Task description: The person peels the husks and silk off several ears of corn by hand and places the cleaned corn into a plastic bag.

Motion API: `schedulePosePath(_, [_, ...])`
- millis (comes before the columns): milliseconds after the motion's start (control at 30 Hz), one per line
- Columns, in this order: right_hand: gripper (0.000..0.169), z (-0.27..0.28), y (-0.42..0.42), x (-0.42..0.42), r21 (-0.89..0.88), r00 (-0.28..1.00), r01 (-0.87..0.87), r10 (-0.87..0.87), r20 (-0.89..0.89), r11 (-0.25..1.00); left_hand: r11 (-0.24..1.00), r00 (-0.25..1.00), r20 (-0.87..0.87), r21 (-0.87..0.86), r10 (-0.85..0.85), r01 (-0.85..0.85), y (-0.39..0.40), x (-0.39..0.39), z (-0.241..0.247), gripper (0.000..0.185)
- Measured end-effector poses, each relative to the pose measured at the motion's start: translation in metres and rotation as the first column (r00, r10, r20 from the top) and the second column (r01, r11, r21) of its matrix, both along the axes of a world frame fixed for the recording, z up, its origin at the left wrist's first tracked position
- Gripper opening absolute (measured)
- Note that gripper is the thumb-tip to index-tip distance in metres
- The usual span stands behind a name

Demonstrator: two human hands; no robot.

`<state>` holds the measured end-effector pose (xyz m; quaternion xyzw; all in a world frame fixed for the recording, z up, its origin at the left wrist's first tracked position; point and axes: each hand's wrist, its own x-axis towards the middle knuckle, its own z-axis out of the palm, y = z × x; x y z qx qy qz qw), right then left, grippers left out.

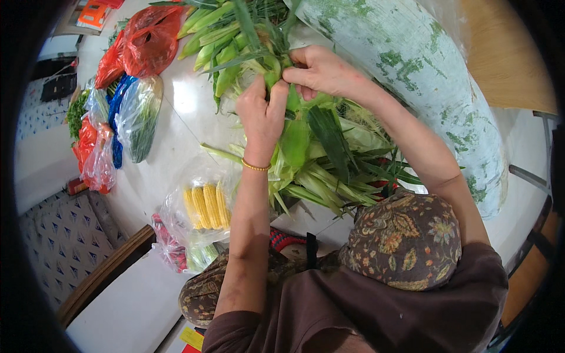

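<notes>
Both my hands are on one green ear of corn in its husk (273,74), at the top middle of the view. My left hand (264,110) grips it from below left, its thumb and fingers closed on the husk. On the right side, my right hand (315,73) pinches the husk between thumb and fingers. Unhusked ears (212,26) lie in a pile just beyond and to the left. Under my hands spreads a heap of loose husks and leaves (309,167). Several bare yellow corn cobs (206,206) lie on a clear plastic bag, left of my left forearm.
A huge pale green winter melon (423,75) lies along the right. At the far left are red plastic bags (152,39), a bagged leafy vegetable (143,117) and other bagged greens. A bag of reddish produce (170,247) sits near my knee. A wooden surface (507,53) is at the upper right.
</notes>
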<state>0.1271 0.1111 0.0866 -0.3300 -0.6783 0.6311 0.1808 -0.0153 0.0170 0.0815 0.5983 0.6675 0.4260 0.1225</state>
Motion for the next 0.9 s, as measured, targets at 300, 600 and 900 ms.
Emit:
schedulePosePath(300, [0.029, -0.054, -0.01, -0.004, -0.276, 0.778, 0.357, -0.448, -0.441, 0.892, 0.945, 0.818, 0.527, 0.076, 0.232, -0.317, 0.014, -0.015, -0.024, 0.027])
schedulePosePath(600, [0.036, -0.014, -0.043, -0.072, 0.068, 0.966, 0.137, -0.118, -0.231, 0.988, 0.989, 0.014, 0.989, -0.145, 0.145, -0.027, 0.082, -0.106, -0.105, 0.041])
schedulePosePath(900, [0.039, -0.007, -0.148, 0.035, 0.238, 0.959, -0.219, 0.254, -0.126, 0.946, 0.967, 0.462, 0.866, -0.087, 0.192, -0.238, 0.057, -0.344, -0.031, 0.04])
